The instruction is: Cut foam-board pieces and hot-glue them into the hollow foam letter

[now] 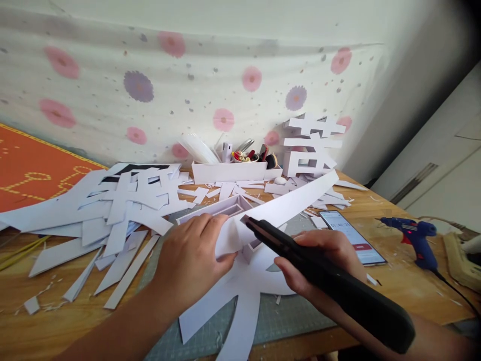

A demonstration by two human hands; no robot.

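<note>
My left hand (pixel 195 258) pinches the near end of a long white paper strip (pixel 289 205) that runs up and to the right. My right hand (pixel 319 263) is wrapped around a black flat-iron tool (pixel 330 281) whose tip clamps the strip close to my left fingers. Under both hands lies a large white cut-out character (pixel 240 301) on a grey-green cutting mat (pixel 278 316). A raised white paper letter frame (pixel 221 208) stands just behind my left hand.
White paper offcuts and cut-out characters (pixel 131 200) cover the left of the wooden table. A white box of tools (pixel 233 170) and an upright 3D paper character (pixel 311 145) stand at the back. A phone (pixel 353 235) and a blue glue gun (pixel 417 238) lie on the right.
</note>
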